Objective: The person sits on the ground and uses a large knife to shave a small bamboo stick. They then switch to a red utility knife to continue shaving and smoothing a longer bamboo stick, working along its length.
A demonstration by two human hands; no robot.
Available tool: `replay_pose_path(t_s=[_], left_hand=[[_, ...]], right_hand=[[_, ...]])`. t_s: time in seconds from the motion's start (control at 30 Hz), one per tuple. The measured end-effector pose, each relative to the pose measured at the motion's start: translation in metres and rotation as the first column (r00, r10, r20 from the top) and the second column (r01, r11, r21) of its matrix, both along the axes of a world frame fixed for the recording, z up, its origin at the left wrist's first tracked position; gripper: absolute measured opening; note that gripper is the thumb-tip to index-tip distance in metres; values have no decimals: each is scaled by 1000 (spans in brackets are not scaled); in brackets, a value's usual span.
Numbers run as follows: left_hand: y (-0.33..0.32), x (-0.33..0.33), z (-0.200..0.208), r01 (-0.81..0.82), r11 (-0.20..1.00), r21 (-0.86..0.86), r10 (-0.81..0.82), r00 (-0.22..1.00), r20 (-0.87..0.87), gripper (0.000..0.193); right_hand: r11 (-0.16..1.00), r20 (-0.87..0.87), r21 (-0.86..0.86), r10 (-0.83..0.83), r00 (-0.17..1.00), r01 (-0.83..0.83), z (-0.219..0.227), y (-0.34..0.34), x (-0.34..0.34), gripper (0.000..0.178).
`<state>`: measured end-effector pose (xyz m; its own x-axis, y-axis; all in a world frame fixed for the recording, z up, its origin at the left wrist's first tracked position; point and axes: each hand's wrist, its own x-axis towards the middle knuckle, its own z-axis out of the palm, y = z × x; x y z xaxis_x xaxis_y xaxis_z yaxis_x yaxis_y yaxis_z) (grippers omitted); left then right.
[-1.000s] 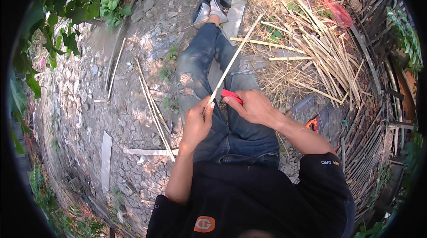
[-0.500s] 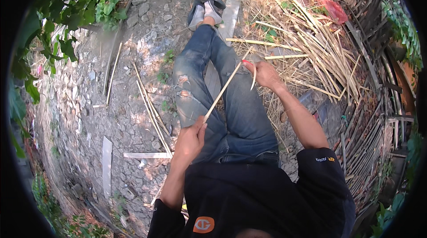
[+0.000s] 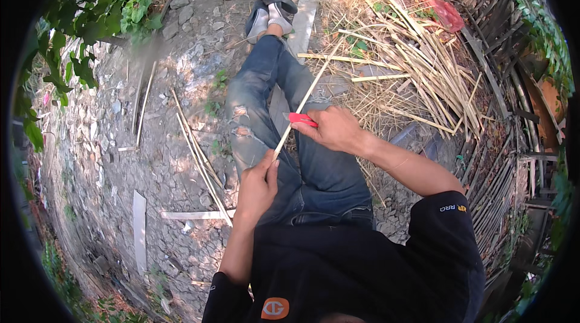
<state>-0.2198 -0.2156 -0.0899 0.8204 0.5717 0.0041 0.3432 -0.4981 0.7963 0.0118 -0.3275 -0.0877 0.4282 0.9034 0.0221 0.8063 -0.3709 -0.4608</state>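
Knife back near the left hand on a pale stick

The stick (image 3: 312, 86) slants above the jeans (image 3: 329, 193), its near end pinched in the left hand (image 3: 258, 187). That end is hidden by the fingers. The far end, beyond the right knee of the jeans, is hard to pick out against the straw (image 3: 356, 6). The right hand (image 3: 332, 129) is closed around a red knife (image 3: 304, 119), with the rear of its handle covered by the palm. The blade is tiny; whether it bites into the stick or only touches it cannot be told. The shirt (image 3: 356, 268), on the near side of the jeans, is cut off by the lower edge.

Half a second ago the right hand was out toward the far end, a thin curl hanging beside it; now it is much nearer the left hand, and that curl no longer shows. An orange handle, seen right of the jeans a second ago, is out of sight. The stick pile (image 3: 432, 75), also right of the jeans, lies as before.
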Motion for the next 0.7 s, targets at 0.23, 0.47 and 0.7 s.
replay_pose_path(t_s=[0.23, 0.47, 0.7], left_hand=[[3, -4, 3, -46, 999, -10, 45, 999, -29, 29], [6, -11, 2, -13, 1000, -8, 12, 999, -42, 27], [-5, -27, 5, 70, 997, 9, -70, 996, -60, 29]], right_hand=[[998, -42, -35, 60, 997, -61, 1, -8, -10, 57], [983, -14, 53, -175, 984, 176, -25, 0, 44, 61], [974, 213, 28, -225, 951, 224, -60, -7, 97, 67]])
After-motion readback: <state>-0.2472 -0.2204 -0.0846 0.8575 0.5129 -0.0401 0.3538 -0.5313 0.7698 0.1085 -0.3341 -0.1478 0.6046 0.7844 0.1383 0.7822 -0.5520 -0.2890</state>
